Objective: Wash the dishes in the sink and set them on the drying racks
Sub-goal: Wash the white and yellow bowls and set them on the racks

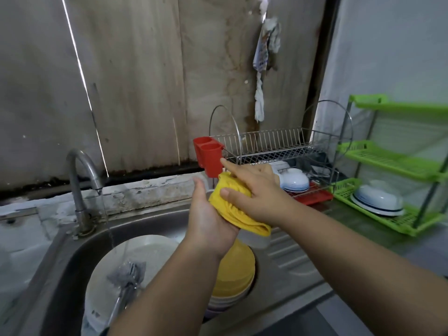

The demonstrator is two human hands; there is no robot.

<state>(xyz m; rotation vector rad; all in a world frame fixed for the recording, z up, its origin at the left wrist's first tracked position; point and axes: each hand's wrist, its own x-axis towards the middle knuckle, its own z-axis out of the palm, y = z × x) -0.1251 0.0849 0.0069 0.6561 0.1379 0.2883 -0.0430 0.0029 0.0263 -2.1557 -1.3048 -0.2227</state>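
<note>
We held the yellow cloth [236, 209] above the sink [155, 221], left hand [208, 224] cupping it, right hand [257, 192] pressing, while plates [145, 253] lay near-left below and the racks [271, 146] far-right, nearer our right hand.

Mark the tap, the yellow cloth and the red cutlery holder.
tap [81, 190]: head view, on its upright pipe.
yellow cloth [232, 209]: head view, on its middle fold.
red cutlery holder [210, 155]: head view, on its front cup.
</note>
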